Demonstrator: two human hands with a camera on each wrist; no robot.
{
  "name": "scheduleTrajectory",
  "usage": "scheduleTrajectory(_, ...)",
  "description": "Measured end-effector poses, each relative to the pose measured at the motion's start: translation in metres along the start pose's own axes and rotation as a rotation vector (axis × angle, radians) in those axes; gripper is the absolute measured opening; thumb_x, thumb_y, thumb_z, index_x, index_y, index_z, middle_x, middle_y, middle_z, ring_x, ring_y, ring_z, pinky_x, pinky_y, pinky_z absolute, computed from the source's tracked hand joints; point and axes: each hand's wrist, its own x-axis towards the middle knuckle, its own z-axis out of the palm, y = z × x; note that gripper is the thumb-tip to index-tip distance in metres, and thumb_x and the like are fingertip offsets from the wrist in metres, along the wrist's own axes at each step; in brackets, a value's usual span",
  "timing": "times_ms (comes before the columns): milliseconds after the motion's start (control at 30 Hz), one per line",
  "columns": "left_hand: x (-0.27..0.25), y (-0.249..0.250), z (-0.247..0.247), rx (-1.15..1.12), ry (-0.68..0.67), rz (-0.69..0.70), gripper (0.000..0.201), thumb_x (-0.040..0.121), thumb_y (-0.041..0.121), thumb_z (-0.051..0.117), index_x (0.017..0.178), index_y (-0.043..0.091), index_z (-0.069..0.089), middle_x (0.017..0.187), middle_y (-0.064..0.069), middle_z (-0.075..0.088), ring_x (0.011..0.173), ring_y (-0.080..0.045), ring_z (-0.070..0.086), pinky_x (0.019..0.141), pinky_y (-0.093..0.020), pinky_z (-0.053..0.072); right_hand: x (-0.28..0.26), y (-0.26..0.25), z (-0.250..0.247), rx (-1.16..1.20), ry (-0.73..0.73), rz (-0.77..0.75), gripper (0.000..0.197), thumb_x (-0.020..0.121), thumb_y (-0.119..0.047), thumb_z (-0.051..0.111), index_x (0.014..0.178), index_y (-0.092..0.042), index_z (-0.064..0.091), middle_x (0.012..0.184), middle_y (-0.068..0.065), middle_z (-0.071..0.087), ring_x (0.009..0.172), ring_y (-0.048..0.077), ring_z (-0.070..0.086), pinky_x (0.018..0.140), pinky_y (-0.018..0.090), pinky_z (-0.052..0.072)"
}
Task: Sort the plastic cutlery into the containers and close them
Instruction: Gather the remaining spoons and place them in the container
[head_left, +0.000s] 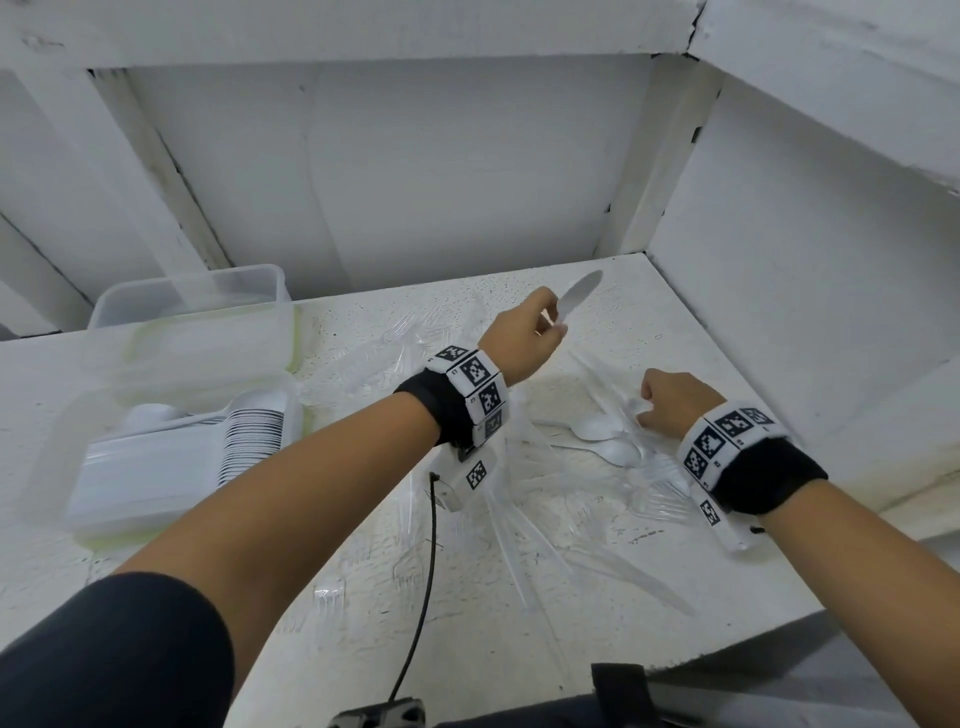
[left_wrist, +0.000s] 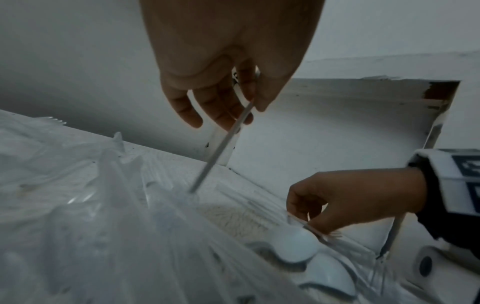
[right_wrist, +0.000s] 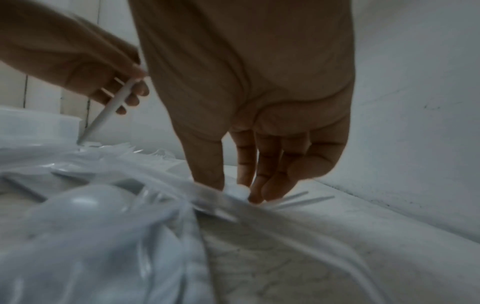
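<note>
My left hand (head_left: 551, 323) is raised over the table and pinches a white plastic spoon (head_left: 581, 295), bowl up; its handle (left_wrist: 221, 148) points down at the pile. Lower and to the right, my right hand (head_left: 647, 408) reaches into the cutlery pile (head_left: 519, 467), fingertips (right_wrist: 255, 195) pinching the handle end of another white spoon (left_wrist: 296, 244). Two more white spoons (head_left: 615, 452) lie beside it among clear forks and knives. At the left, an open clear container (head_left: 67, 467) holds several stacked white spoons (head_left: 249, 441).
A second clear container (head_left: 197, 296) stands empty at the back left, and a green-rimmed lid (head_left: 208, 353) lies between the two. White walls close in the table behind and to the right. A black cable (head_left: 423, 597) hangs from my left wrist.
</note>
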Motion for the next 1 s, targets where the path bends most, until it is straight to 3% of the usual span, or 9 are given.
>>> scheduleTrajectory(233,-0.001,0.002,0.002,0.18,-0.152,-0.028,0.019,0.096,0.02,0.045,0.106,0.007,0.055,0.086,-0.004,0.056,0.076,-0.018,0.05,0.06,-0.026,0.038,0.004,0.005,0.0,0.118,0.074,-0.024,0.019,0.095,-0.017,0.044,0.103,-0.006,0.057,0.101,0.013,0.062,0.082,0.023,0.051,0.07,0.029,0.038)
scheduleTrajectory(367,-0.002,-0.008,0.016,0.435,-0.34,-0.031,0.031,0.092,0.017,0.048,0.062,0.01,0.047,0.064,-0.001,0.045,0.059,-0.015,0.039,0.053,-0.024,0.027,0.003,0.006,-0.011,0.388,0.318,-0.035,0.017,0.098,-0.018,0.041,0.099,-0.005,0.052,0.081,0.021,0.064,0.07,0.034,0.06,0.067,0.042,0.052)
scheduleTrajectory(433,-0.003,-0.011,0.024,0.514,-0.436,-0.037,0.035,0.091,0.017,0.051,0.057,0.012,0.043,0.065,-0.003,0.051,0.06,-0.016,0.042,0.055,-0.022,0.03,0.0,0.005,-0.018,0.491,0.444,-0.088,0.017,0.096,-0.011,0.042,0.101,-0.003,0.056,0.084,0.022,0.065,0.075,0.036,0.062,0.071,0.046,0.053)
scheduleTrajectory(500,-0.003,-0.011,0.03,0.582,-0.545,-0.048,0.018,0.09,0.018,0.054,0.082,0.005,0.065,0.088,-0.008,0.061,0.077,-0.018,0.049,0.066,-0.023,0.037,-0.002,0.002,-0.025,0.649,0.546,-0.105,0.017,0.092,-0.009,0.047,0.104,-0.005,0.059,0.084,0.017,0.064,0.077,0.032,0.062,0.072,0.042,0.054)
scheduleTrajectory(567,-0.005,-0.01,0.034,0.642,-0.62,-0.034,0.021,0.09,0.017,0.054,0.101,0.002,0.065,0.088,-0.008,0.057,0.083,-0.019,0.047,0.066,-0.023,0.036,-0.003,0.001,-0.032,0.848,0.593,-0.063,0.016,0.09,-0.016,0.054,0.103,-0.009,0.06,0.079,0.007,0.062,0.072,0.021,0.061,0.068,0.033,0.053)
scheduleTrajectory(667,-0.007,-0.009,0.035,0.683,-0.605,0.03,0.005,0.089,0.012,0.051,0.085,0.011,0.054,0.073,-0.003,0.047,0.082,-0.019,0.045,0.052,-0.022,0.03,-0.003,-0.002,-0.041,1.086,0.656,-0.01,0.011,0.09,-0.017,0.055,0.093,-0.01,0.062,0.076,-0.001,0.062,0.071,0.015,0.06,0.068,0.031,0.055)
scheduleTrajectory(767,-0.007,-0.01,0.031,0.629,-0.535,0.06,0.008,0.089,0.013,0.051,0.081,0.013,0.049,0.086,-0.006,0.052,0.084,-0.02,0.047,0.066,-0.025,0.036,-0.005,-0.008,-0.052,1.156,0.772,-0.028,0.012,0.095,-0.018,0.048,0.083,-0.018,0.05,0.092,0.01,0.062,0.084,0.023,0.064,0.075,0.037,0.057)
scheduleTrajectory(900,-0.006,-0.011,0.021,0.45,-0.432,0.094,0.02,0.093,0.02,0.053,0.099,0.004,0.062,0.105,-0.01,0.065,0.098,-0.024,0.058,0.086,-0.033,0.045,-0.008,-0.015,-0.059,1.028,0.834,-0.194,0.003,0.1,-0.019,0.034,0.1,-0.018,0.036,0.09,0.01,0.067,0.083,0.026,0.066,0.076,0.041,0.054)
scheduleTrajectory(1000,-0.006,-0.015,0.014,0.309,-0.33,0.133,0.021,0.092,0.02,0.055,0.102,0.004,0.065,0.105,-0.007,0.068,0.089,-0.017,0.058,0.077,-0.021,0.038,-0.009,-0.015,-0.059,0.959,0.907,-0.276,0.015,0.101,-0.019,0.031,0.109,-0.012,0.041,0.08,0.012,0.065,0.072,0.017,0.065,0.071,0.021,0.052)
